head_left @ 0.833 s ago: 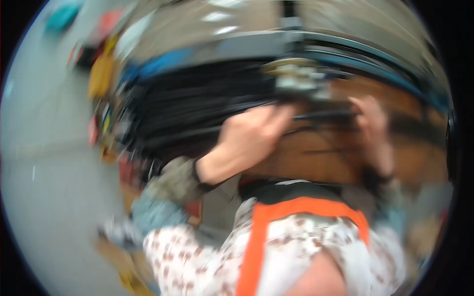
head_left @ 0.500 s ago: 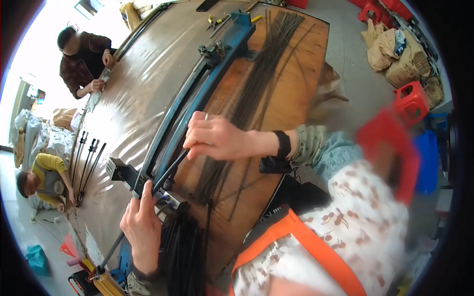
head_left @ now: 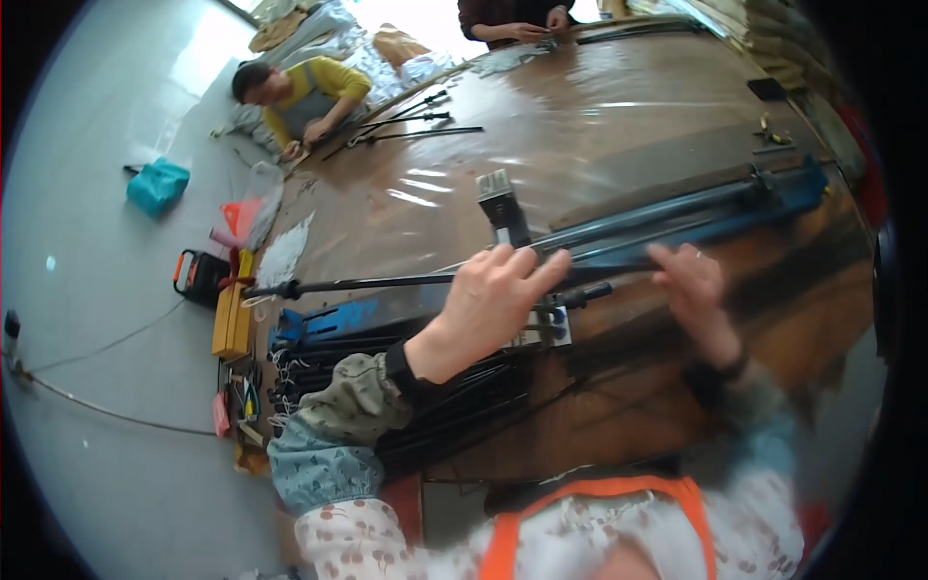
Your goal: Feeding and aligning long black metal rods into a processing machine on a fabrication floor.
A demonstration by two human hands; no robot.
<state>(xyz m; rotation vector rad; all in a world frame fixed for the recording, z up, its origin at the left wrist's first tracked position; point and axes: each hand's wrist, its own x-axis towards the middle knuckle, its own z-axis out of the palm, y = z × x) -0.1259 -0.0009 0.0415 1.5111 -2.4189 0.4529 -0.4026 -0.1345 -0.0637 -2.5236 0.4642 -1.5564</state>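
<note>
A long thin black rod (head_left: 377, 283) with a dark collar and a white cord loop at its left end lies across the view. My left hand (head_left: 491, 300) is closed over it, fingers curled down, beside a blue-and-dark rail jig (head_left: 667, 222). My right hand (head_left: 694, 295), blurred by motion, is near the rod's right part with fingers apart; whether it touches the rod I cannot make out. A small metal block on a bracket (head_left: 499, 198) stands just beyond my left hand. A fitting with a black knob (head_left: 586, 295) sits between the hands.
Many black rods (head_left: 464, 391) lie bundled on the near side, with thin dark rods (head_left: 773, 290) at right. A yellow block (head_left: 231, 319) stands at the table's left edge. Two other people work across the plastic-covered table (head_left: 619, 126). Pliers (head_left: 770, 130) lie far right.
My view has swung to the left. My right hand, earlier closed on the rod, has come off to the right with fingers apart. My left hand has gone from pointing fingers to curled over the rod.
</note>
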